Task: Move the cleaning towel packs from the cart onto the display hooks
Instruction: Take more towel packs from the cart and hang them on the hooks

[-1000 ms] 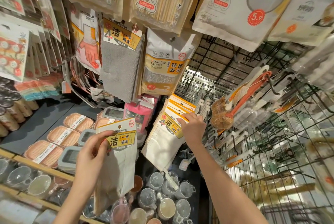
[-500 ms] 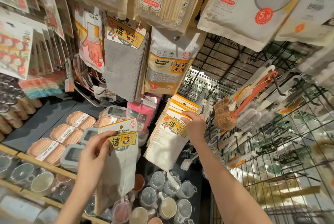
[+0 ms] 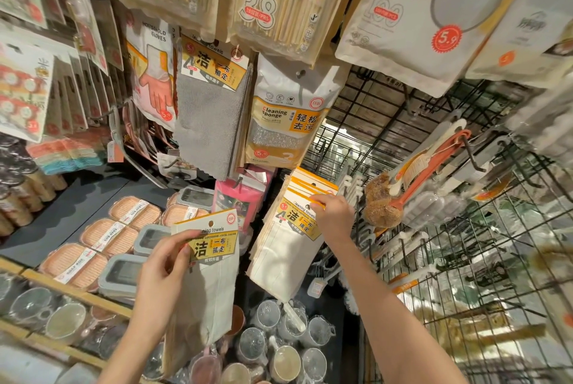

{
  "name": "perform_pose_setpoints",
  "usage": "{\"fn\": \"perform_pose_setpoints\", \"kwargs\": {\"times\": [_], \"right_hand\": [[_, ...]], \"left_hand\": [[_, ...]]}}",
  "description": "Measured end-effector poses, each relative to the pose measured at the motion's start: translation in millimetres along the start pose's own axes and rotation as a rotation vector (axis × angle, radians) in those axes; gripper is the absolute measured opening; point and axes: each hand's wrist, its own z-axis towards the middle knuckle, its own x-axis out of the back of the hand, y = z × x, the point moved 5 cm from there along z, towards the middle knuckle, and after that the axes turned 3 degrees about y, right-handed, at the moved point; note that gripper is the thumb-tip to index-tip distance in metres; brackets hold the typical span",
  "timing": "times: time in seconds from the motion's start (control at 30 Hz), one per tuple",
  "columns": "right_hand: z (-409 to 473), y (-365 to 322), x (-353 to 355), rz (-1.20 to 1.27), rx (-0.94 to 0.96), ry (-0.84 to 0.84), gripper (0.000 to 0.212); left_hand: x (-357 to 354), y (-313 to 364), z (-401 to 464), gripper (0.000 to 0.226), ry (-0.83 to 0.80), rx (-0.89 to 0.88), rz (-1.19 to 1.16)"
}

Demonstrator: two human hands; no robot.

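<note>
Hanging step: left hand pinches a cleaning towel pack; right hand grips hung packs, so next its hole must meet the hook

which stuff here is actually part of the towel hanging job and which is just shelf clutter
Job:
left hand holding a white towel pack
right hand on the hung white towel packs

Clutter:
grey towel pack
cleaning sponge pack
soap boxes
glass mugs

Towel pack: matt off-white cloth, glossy paper header. Grey towels upper centre: rough matt cloth. Black wire grid right: metal. Cups bottom: glossy clear plastic.
</note>
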Motion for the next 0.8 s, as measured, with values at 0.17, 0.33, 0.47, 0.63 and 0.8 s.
{"fn": "perform_pose_setpoints", "kwargs": {"times": [0.17,0.33,0.47,0.63,0.8], "right_hand": [[-7,3,-2,0.085,0.022,0.214,0.017],[-18,13,-6,-0.070,-0.024,0.169,0.014],[-25,18,-13,-0.115,-0.035,0.110,0.020],[-18,21,-15,-0.123,-0.003,0.099,0.025],[-1,21,-14,-0.104,0.020,0.116,0.025]], "left_hand": [[4,-2,2,0.030,-0.006,0.013,-0.009],[9,-2,4,0.030,-0.001,0.016,-0.029],[11,-4,6,0.033,0.007,0.010,-0.016],[11,-8,6,0.039,0.007,0.017,-0.012],[13,-10,5,0.039,0.010,0.017,0.014]]}}
